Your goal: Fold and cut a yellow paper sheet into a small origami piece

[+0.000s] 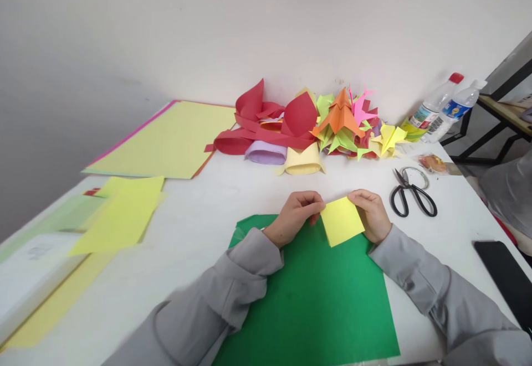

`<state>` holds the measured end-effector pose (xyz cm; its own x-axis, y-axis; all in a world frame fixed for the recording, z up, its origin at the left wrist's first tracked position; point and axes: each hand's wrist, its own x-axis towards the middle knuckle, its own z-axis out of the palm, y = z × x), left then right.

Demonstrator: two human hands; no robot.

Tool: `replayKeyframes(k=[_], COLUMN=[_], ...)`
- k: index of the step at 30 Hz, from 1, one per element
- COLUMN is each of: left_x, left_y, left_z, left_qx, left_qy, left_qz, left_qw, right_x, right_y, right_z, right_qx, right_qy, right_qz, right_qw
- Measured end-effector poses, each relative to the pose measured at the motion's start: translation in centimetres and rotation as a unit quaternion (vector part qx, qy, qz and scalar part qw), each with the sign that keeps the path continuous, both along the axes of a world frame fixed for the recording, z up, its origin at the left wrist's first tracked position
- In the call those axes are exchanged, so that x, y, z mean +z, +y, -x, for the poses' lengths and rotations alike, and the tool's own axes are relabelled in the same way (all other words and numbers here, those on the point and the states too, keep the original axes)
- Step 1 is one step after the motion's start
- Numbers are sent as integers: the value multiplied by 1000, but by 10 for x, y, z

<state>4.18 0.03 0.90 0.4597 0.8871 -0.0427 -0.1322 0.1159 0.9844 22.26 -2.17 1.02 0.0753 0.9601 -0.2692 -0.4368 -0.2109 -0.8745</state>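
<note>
While a small yellow paper square is held just above a green sheet on the white bench, its upper left corner is pinched between the thumb and bent forefinger of the left hand, the fingers closed. Its upper right corner and right edge are gripped by the closed fingers of the right hand. The square is tilted, its top edge slanted up to the right, its lowest corner pointed toward the wearer; because its sides look nearly equal, a long axis cannot be told.
</note>
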Motion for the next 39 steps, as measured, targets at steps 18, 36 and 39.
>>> replayKeyframes(k=[18, 36, 39], left_x=[0, -4, -5], left_y=[1, 0, 0], left_z=[-2, -6, -6], left_qx=[52, 80, 91], left_qy=[-80, -23, -39], left_qz=[70, 21, 26], left_qw=[993, 996, 995], right_x=[-3, -4, -7], right_y=[2, 2, 2], right_z=[-2, -4, -4], right_qx=[3, 77, 75], right_qy=[-8, -31, -47], right_qz=[-27, -84, -96], right_qw=[1000, 993, 991])
